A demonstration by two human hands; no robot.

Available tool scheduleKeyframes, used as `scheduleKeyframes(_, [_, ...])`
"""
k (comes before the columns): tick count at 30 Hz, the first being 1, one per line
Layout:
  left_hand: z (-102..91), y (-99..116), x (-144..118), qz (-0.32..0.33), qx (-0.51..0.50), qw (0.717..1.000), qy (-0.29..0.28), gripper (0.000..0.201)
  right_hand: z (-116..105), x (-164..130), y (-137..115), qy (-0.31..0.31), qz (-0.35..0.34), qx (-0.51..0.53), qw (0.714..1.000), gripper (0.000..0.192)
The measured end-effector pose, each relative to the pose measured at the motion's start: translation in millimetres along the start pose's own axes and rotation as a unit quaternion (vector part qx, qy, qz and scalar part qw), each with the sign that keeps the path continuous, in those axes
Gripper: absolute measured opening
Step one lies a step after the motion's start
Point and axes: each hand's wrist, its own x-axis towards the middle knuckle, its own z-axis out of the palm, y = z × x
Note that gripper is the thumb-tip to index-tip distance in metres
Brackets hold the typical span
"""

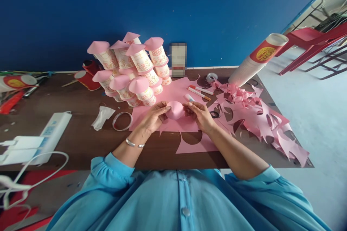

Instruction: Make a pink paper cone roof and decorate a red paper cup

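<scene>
Head view: one pink paper cone point(175, 109) sits pinched between left hand point(154, 116) and right hand point(200, 114), fingers closed on its sides, tip pointing toward the person, above the pink sheet point(173, 92). Nine or so capped cups point(135, 70) stack behind; two markers point(200, 91) lie right; table edge point(81, 164) near.

No legible text anywhere in this frame. The sleeve of stacked cups point(258, 63) at back right carried a red band with a round yellow emblem, but its characters were too small to read. Same emblem showed on the sleeve at far left point(15, 82), also unreadable. The decorated paper cups point(141, 61) bore drawn orange and pink patterns, no lettering. The object against the wall point(178, 59) was blurred out. The power strip point(50, 135) had faint markings, not readable.
</scene>
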Motion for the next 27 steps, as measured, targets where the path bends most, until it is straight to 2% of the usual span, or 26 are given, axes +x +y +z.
scheduleKeyframes(3, [1.3,7,-7,0.017,-0.008,1.000,0.013,0.042,-1,0,-2,-0.007,-0.007,-0.013,1.000,0.058])
scheduleKeyframes(6, [-6.6,13,-20,0.020,0.009,0.999,0.042,0.046,-2,-1,-1,-0.018,-0.014,-0.027,0.999,0.058])
scheduleKeyframes(12, [-52.9,27,-54,0.052,0.104,0.982,0.146,0.063,-1,-2,1,-0.048,-0.023,-0.066,0.996,0.059])
scheduleKeyframes(16, [-82.3,36,-63,0.097,0.140,0.964,0.205,0.062,2,-5,0,-0.074,-0.018,-0.097,0.992,0.057])
scheduleKeyframes(20, [-96.4,39,-60,0.118,0.160,0.956,0.214,0.055,4,-7,0,-0.089,-0.008,-0.120,0.989,0.055])
scheduleKeyframes(27, [-106.3,37,-55,0.114,0.231,0.939,0.228,0.056,2,-6,1,-0.097,-0.006,-0.145,0.985,0.054])
